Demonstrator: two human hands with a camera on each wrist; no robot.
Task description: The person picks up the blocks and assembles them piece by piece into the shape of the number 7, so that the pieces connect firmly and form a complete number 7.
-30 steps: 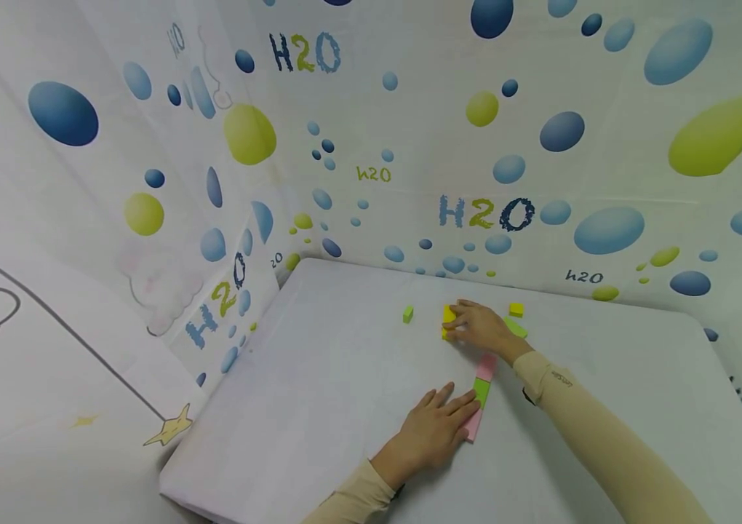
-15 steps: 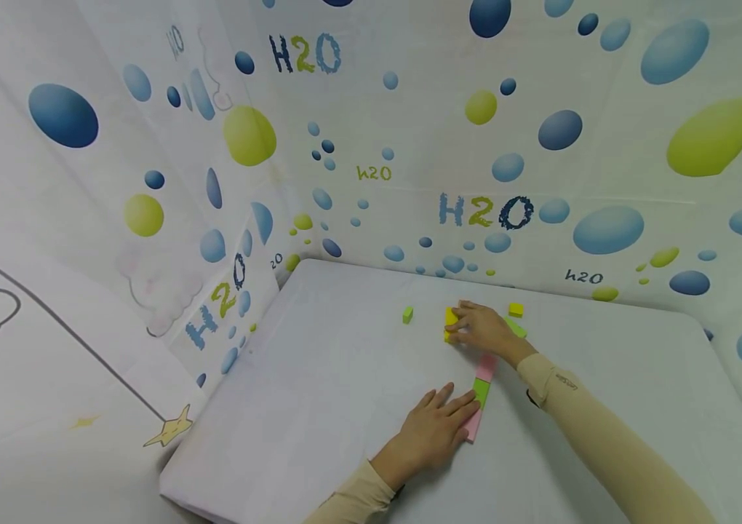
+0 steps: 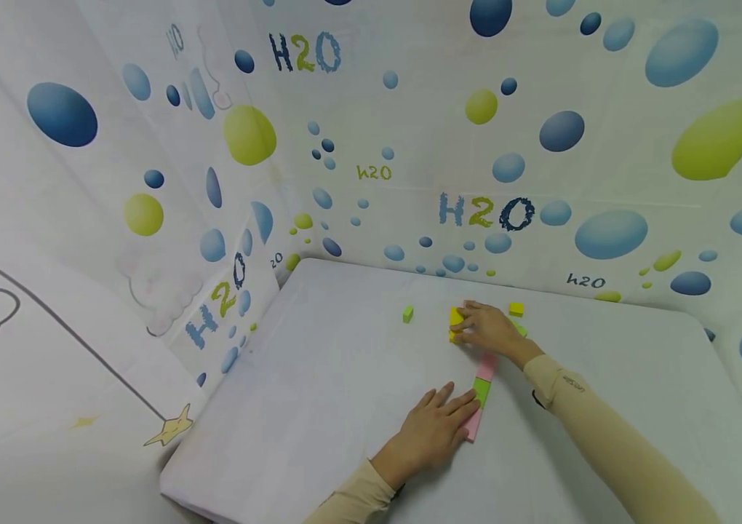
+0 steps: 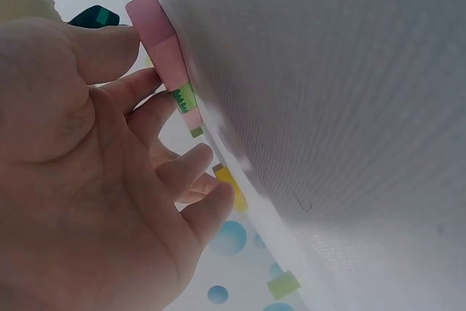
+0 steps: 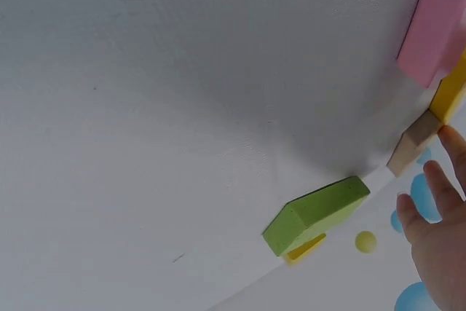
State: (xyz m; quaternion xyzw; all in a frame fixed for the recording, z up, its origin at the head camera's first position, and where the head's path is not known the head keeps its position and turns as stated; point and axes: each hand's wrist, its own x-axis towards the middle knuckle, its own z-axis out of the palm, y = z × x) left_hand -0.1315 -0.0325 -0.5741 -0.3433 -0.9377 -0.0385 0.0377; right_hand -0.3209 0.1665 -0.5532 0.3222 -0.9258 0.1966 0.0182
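A row of flat blocks lies on the white table: a pink block (image 3: pixel 487 367) at the far end, a green block (image 3: pixel 481 393) in the middle, and a pink block (image 3: pixel 473 426) nearest. My left hand (image 3: pixel 431 429) rests against the row's left side; in the left wrist view its thumb and forefinger touch the near pink block (image 4: pixel 164 41). Beyond the row, my right hand (image 3: pixel 489 327) holds a yellow block (image 3: pixel 455 317) between thumb and fingers, which partly cover it. A tan block (image 5: pixel 415 142) sits at the yellow block's end in the right wrist view.
A small green block (image 3: pixel 407 314) stands to the left of my right hand. Behind my right wrist lie a light green block (image 3: pixel 519 329) and a yellow block (image 3: pixel 516 309). The white table (image 3: pixel 318 364) meets a bubble-printed curtain (image 3: pixel 410 116) at its back edge.
My right hand has moved slightly to the right, and the yellow block has shifted with it. My left hand and the row have kept their place.
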